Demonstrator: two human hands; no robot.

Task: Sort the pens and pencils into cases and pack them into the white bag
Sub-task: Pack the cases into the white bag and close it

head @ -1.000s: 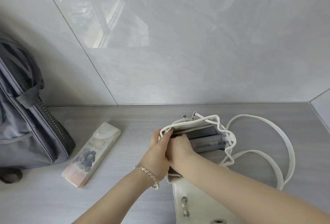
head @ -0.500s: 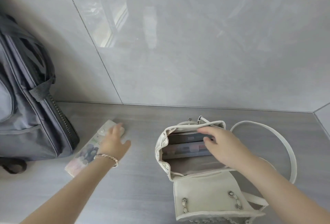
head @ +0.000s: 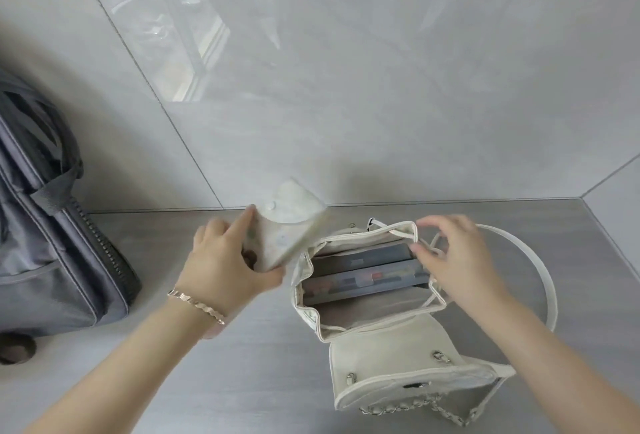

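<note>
The white bag [head: 349, 329] lies on the grey counter with its mouth open and its flap folded toward me. Two flat dark pencil cases [head: 367, 274] lie inside it, side by side. My left hand [head: 221, 267] grips a pale snap-flap pencil case [head: 287, 233] and holds it in the air just left of the bag's mouth, its flap end pointing up and away. My right hand [head: 453, 260] pinches the right rim of the bag's opening near the drawstring.
A grey backpack [head: 45, 226] stands against the tiled wall at the far left. The bag's long white strap [head: 540, 278] loops over the counter on the right. The wall [head: 346, 87] runs close behind the bag.
My left hand has lifted the pale case off the counter and carried it right, toward the bag. My right hand has moved from inside the bag to its right rim.
</note>
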